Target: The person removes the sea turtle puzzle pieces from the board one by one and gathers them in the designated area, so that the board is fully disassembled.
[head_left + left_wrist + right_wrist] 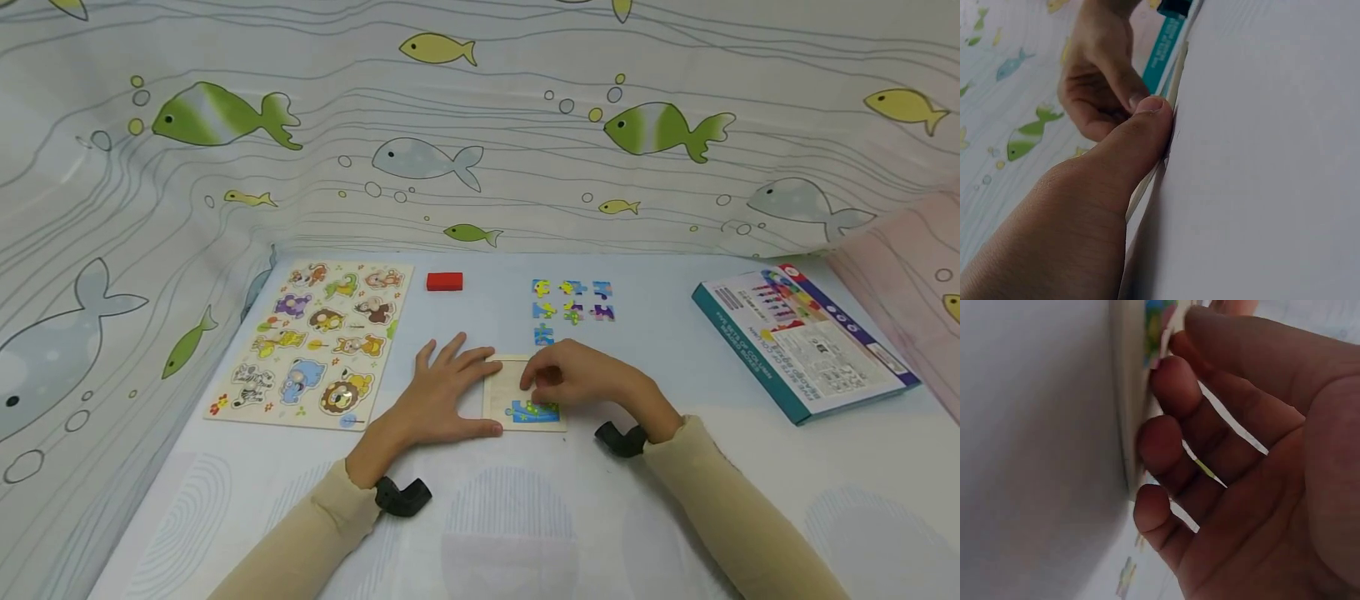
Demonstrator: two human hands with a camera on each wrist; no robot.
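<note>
A small wooden puzzle tray (501,390) lies in front of me, with joined blue-and-green jigsaw pieces (523,414) along its lower right. My left hand (444,398) spreads over the tray's left side, thumb at the near corner and straight fingers at the far part. In the left wrist view, the left thumb (1141,128) presses at the tray's thin edge. Over the tray's right side, my right hand (573,375) has curled fingers and pinches a puzzle piece (1165,340) between thumb and forefinger, mostly hidden from the head camera. Its other fingertips (1161,444) are close to the tray edge.
Loose jigsaw pieces (573,312) lie in rows beyond the tray. A red block (445,282) sits to their left. An animal puzzle board (300,342) occupies the left side, and a flat teal-edged box (810,342) the right. A fish-patterned curtain (540,200) rises behind.
</note>
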